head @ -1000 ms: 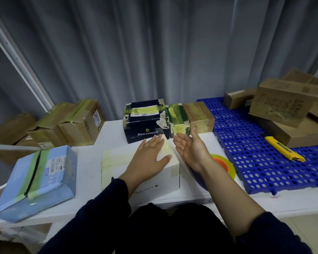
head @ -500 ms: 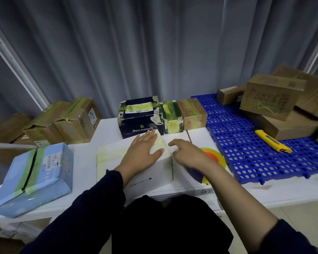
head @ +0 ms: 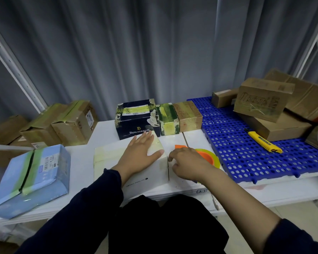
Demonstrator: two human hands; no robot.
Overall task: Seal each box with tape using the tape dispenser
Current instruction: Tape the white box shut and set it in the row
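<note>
A white box [head: 110,158] with pale tape on its top lies at the table's front. My left hand [head: 139,152] rests flat on the box's right half, fingers straight. Just right of the box lies the tape dispenser [head: 206,155], orange with a yellow-green roll. My right hand [head: 187,163] lies over its near part with fingers curled round it, fingertips close to the box's right edge. The handle is hidden under the hand. Behind stand a taped dark box [head: 136,119], a green-taped box [head: 168,118] and a brown box [head: 188,115].
A blue taped box [head: 33,173] lies at front left, with brown cartons [head: 62,123] behind it. On the right, a blue perforated mat [head: 233,143] carries a yellow utility knife [head: 263,142] and stacked cartons [head: 264,101]. A grey curtain hangs behind.
My right hand dropped from beside my left hand to the right of the white box, and its fingers curled over the tape dispenser. My left hand stayed flat on the box.
</note>
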